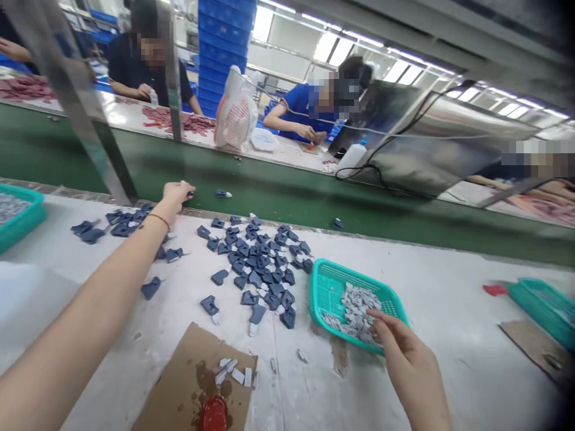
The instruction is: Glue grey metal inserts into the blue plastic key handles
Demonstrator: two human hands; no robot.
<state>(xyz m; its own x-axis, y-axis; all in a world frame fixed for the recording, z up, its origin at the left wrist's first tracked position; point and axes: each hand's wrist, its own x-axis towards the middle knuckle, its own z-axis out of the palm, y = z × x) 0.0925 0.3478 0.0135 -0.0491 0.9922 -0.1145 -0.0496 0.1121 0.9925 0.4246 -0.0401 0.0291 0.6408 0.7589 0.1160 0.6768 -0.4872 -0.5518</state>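
Observation:
My left hand [176,196] reaches to the far edge of the table, beside the green belt. Its fingers are closed round a small dark blue plastic piece [191,193], mostly hidden. Below and to its right, many dark blue pieces [258,257], several with light grey tips, lie scattered on the white table. My right hand [406,353] is over the near side of a teal basket [317,287] that holds small light grey pieces [357,302]. Thumb and forefinger are pinched there; what lies between them is too small to make out.
A green belt [278,200] crosses behind the table, carrying a few blue pieces. Brown cardboard [179,371] with grey strips [238,376] and a red lid-like dish [214,414] lies in front. Another teal basket [22,224] stands left, another [539,308] right. Co-workers sit beyond the belt.

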